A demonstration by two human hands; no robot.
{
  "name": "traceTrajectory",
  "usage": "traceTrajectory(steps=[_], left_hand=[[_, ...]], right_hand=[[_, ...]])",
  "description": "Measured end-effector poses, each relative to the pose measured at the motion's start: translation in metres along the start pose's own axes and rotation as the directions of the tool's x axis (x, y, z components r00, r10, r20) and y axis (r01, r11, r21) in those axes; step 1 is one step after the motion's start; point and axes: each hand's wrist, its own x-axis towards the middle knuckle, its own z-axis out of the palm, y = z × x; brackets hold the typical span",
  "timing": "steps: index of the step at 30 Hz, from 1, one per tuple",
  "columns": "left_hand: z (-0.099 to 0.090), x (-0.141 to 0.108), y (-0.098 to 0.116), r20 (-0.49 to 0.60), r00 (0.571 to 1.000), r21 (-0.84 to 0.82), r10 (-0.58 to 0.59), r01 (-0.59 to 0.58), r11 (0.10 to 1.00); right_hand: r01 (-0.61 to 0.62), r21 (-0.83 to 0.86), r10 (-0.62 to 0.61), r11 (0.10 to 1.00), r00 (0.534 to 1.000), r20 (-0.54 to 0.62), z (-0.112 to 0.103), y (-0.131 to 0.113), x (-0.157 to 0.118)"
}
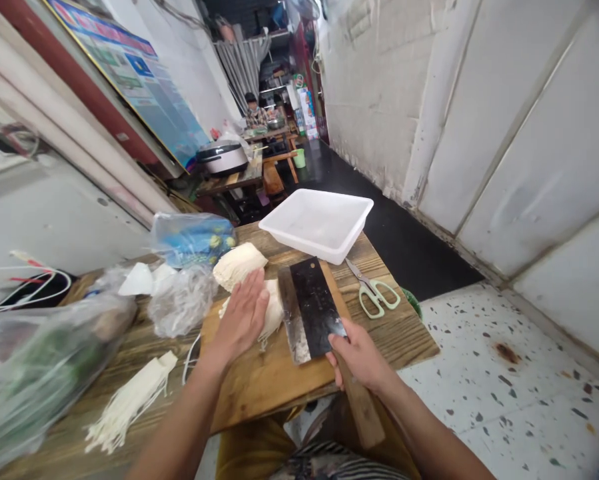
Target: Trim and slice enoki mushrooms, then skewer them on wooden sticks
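On the wooden worktop [396, 330] lay a cutting board [264, 383]. The left hand [242, 313] was open and pressed flat on enoki mushrooms [273, 310], just under its palm and fingers. The right hand [359, 357] was closed around a cleaver [312, 310] by its handle.

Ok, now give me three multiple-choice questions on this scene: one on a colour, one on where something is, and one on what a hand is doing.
1. What colour is the plastic tray?
A. Blue
B. White
C. Green

2. Where are the scissors with green handles?
A. In the tray
B. On the floor
C. On the table, right of the cutting board

3. What is the right hand doing?
A. Gripping the handle of the cleaver
B. Resting on the mushrooms
C. Holding the tray

Answers:
1. B, the tray shows white.
2. C, they lie on the wood beside the board.
3. A, its fingers wrap the wooden handle.
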Motion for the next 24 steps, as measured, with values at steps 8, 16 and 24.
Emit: traceTrajectory(steps=[8,16,24], left_hand=[[0.002,0.007,0.001,0.073,0.996,-0.003,0.051,-0.051,0.999],[0.004,0.006,-0.002,0.075,0.996,-0.004,0.053,-0.053,0.999],[0.004,0.004,0.002,-0.016,0.996,-0.066,0.092,-0.092,0.994]], right_hand=[[0.013,0.007,-0.013,1.0,0.999,0.031,-0.001,0.001,0.001],[-0.046,-0.021,0.047,0.999,0.998,0.049,-0.001,-0.004,-0.004],[-0.055,-0.049,0.057,0.997,0.997,0.044,0.004,-0.007,-0.004]])
